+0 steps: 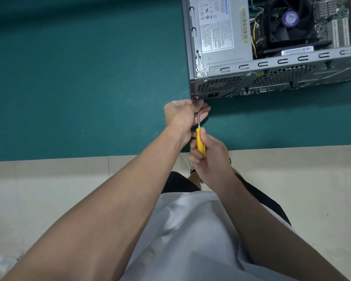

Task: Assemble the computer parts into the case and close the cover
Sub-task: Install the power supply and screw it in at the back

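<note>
An open grey computer case [272, 78] lies on its side on the green table, cover off. Inside show the silver power supply [221, 27] with a white label and a black CPU fan [290, 19]. My right hand [211, 157] grips the yellow handle of a screwdriver [200, 142]. Its metal shaft points up to a screw at the case's lower rear corner [197, 97]. My left hand [182, 114] is at that corner, with its fingers steadying the shaft near the tip.
The green table [79, 78] stretches wide to the left of the case; its front edge runs just below my hands. Beige floor tiles [49, 189] lie beneath. My white shirt and dark shorts fill the lower middle.
</note>
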A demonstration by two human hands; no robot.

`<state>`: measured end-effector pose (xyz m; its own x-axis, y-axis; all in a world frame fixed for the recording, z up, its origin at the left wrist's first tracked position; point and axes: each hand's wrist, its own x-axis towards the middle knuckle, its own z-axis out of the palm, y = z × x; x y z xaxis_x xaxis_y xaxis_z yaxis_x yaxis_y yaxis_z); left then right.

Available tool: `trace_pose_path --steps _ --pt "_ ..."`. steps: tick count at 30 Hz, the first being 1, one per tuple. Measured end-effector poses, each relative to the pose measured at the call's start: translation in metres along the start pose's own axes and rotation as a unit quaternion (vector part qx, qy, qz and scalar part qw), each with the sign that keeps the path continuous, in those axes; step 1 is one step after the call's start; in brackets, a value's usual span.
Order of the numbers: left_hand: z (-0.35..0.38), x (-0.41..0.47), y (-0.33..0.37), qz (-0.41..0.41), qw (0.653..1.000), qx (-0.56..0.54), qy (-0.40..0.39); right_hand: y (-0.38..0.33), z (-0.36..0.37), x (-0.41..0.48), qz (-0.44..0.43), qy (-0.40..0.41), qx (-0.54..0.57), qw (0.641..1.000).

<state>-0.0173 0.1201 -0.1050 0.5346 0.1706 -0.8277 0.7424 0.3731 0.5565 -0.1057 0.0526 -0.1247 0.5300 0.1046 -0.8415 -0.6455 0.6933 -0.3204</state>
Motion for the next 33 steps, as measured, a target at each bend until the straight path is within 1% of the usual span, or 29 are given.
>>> trace_pose_path --steps 1,2,3,4,5,6,7,8,10,11,12,13,14,15,16,17,19,20,21,22,23,24,25,26,27,29,30,31,33 --pt "0.0 0.0 -0.001 -0.001 1.0 -0.003 0.004 0.003 0.002 -0.003 -0.099 0.073 -0.184 0.975" --pt "0.001 -0.001 -0.002 -0.003 1.0 -0.007 0.005 0.008 0.003 -0.004 -0.189 0.142 -0.353 0.905" --pt "0.002 -0.003 -0.002 -0.004 1.0 -0.007 0.004 0.012 0.004 -0.004 -0.257 0.185 -0.468 0.825" --pt "0.003 -0.003 -0.002 -0.002 1.0 -0.004 0.003 0.014 0.007 -0.004 -0.301 0.203 -0.525 0.77" --pt "0.003 -0.003 -0.002 0.0 1.0 0.002 0.003 0.014 0.009 -0.002 -0.319 0.212 -0.545 0.746" --pt "0.003 -0.002 -0.002 0.001 1.0 0.008 0.001 0.013 0.009 0.001 -0.313 0.215 -0.543 0.749" --pt "0.002 -0.001 -0.001 0.0 1.0 0.014 -0.003 0.013 0.009 0.004 -0.299 0.205 -0.524 0.771" --pt "0.001 -0.001 0.001 -0.002 1.0 0.017 -0.008 0.011 0.009 0.005 -0.278 0.173 -0.474 0.817" --pt "-0.001 -0.001 0.002 -0.005 1.0 0.018 -0.013 0.007 0.009 0.005 -0.193 0.074 -0.265 0.942" --pt "-0.002 -0.001 0.002 -0.005 1.0 0.018 -0.014 0.004 0.006 0.005 -0.116 0.019 -0.137 0.983" --pt "-0.003 -0.001 0.002 -0.005 1.0 0.017 -0.015 -0.001 0.002 0.003 -0.026 -0.037 -0.016 0.999" --pt "-0.002 -0.001 0.001 -0.004 1.0 0.014 -0.017 -0.005 -0.001 0.002 0.056 -0.092 0.093 0.99" --pt "-0.002 -0.002 0.001 -0.004 1.0 0.01 -0.018 -0.008 -0.005 0.002 0.117 -0.135 0.187 0.966" --pt "0.0 -0.003 0.001 -0.004 1.0 0.007 -0.017 -0.011 -0.008 0.003 0.152 -0.162 0.249 0.943" --pt "0.001 -0.004 0.001 -0.004 1.0 0.006 -0.014 -0.012 -0.01 0.004 0.162 -0.169 0.271 0.934" --pt "0.001 -0.004 0.001 -0.002 1.0 0.006 -0.011 -0.012 -0.008 0.005 0.151 -0.162 0.257 0.941" --pt "0.002 -0.005 0.001 0.007 1.0 0.007 -0.003 -0.008 -0.002 0.005 0.065 -0.083 0.13 0.986" --pt "0.002 -0.004 0.001 0.01 1.0 0.007 0.002 -0.004 0.001 0.004 -0.004 -0.018 0.02 1.0" --pt "0.002 -0.004 0.0 0.011 1.0 0.007 0.007 0.0 0.002 0.004 -0.081 0.051 -0.112 0.989" --pt "0.002 -0.004 -0.001 0.012 1.0 0.008 0.011 0.003 0.003 0.004 -0.149 0.111 -0.239 0.953" --pt "0.003 -0.004 -0.001 0.013 1.0 0.01 0.012 0.006 0.003 0.004 -0.201 0.148 -0.335 0.909" --pt "0.004 -0.005 -0.001 0.013 1.0 0.011 0.01 0.008 0.004 0.006 -0.234 0.167 -0.389 0.875" --pt "0.004 -0.005 -0.001 0.012 1.0 0.011 0.007 0.008 0.005 0.007 -0.248 0.173 -0.399 0.866" --pt "0.004 -0.004 -0.001 0.011 1.0 0.012 0.002 0.007 0.005 0.008 -0.246 0.16 -0.366 0.883" --pt "0.004 -0.004 -0.001 0.011 1.0 0.015 -0.004 0.006 0.004 0.01 -0.226 0.133 -0.301 0.917" --pt "0.002 -0.003 -0.001 0.01 1.0 0.019 -0.014 0.003 0.003 0.01 -0.138 0.048 -0.134 0.98" --pt "0.001 -0.003 -0.001 0.01 1.0 0.019 -0.016 0.0 0.001 0.01 -0.074 0.002 -0.054 0.996" --pt "0.0 -0.003 -0.001 0.011 1.0 0.02 -0.016 -0.002 -0.001 0.01 -0.003 -0.041 0.02 0.999" --pt "-0.001 -0.003 -0.002 0.011 1.0 0.02 -0.015 -0.006 -0.004 0.011 0.106 -0.114 0.148 0.977"
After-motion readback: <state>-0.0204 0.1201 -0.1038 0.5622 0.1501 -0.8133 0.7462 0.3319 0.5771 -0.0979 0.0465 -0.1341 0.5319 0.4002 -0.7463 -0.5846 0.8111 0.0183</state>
